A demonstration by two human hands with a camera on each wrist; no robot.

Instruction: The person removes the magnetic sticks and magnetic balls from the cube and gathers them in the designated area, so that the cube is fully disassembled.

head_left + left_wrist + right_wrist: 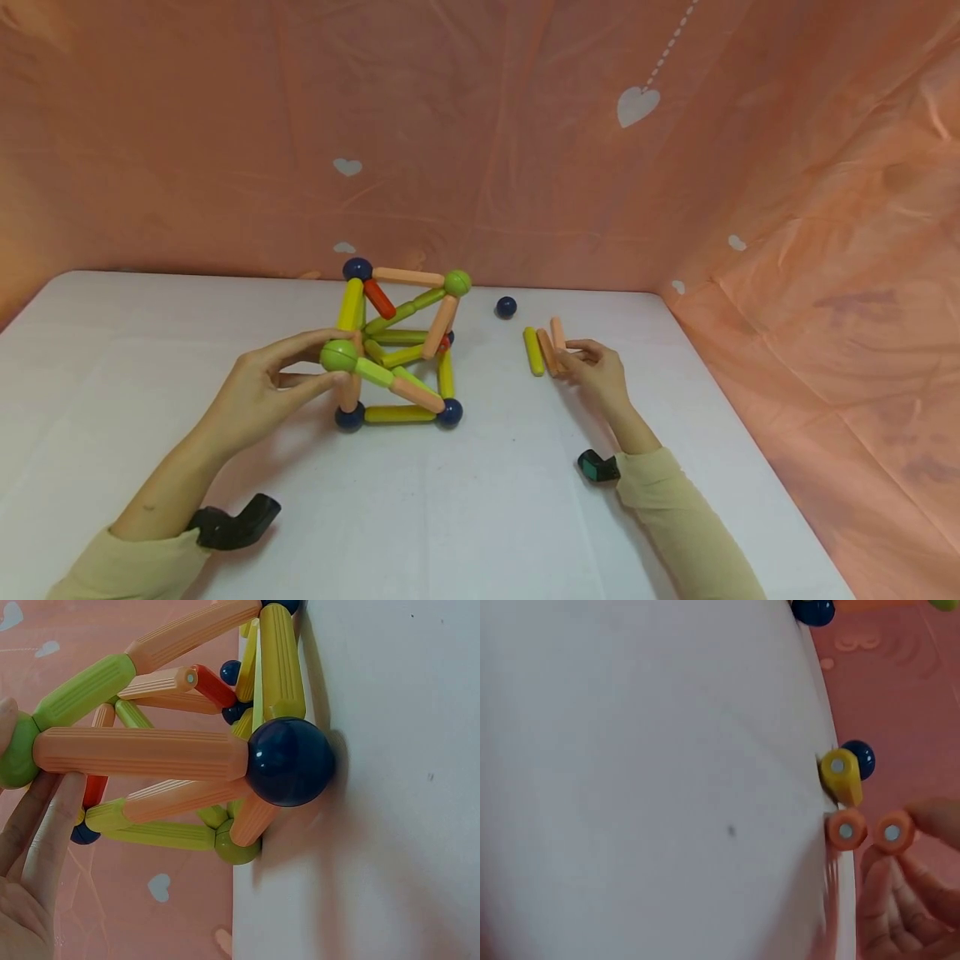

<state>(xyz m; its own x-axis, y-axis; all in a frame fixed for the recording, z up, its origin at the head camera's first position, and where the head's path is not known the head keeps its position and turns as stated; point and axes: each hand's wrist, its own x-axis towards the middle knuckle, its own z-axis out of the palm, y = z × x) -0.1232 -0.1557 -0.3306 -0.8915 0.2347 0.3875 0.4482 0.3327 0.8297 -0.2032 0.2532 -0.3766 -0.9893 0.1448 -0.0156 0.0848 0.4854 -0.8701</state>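
Observation:
A cube-like frame of magnetic rods and balls stands on the white table, left of the middle. At its near left top corner is a green ball (339,356), which my left hand (258,392) holds between thumb and fingers. Below that ball, an orange upright rod (142,754) runs down to a dark blue ball (290,762). My right hand (600,375) pinches an orange magnetic rod (892,832), raised a little off the table. Beside it lie another orange rod (547,352) and a yellow rod (533,351).
A loose dark blue ball (506,307) sits behind the rods, near the table's far edge. A red rod (379,299) slants from the frame's back left top ball. An orange cloth (480,150) with white hearts hangs behind and to the right of the table (480,517).

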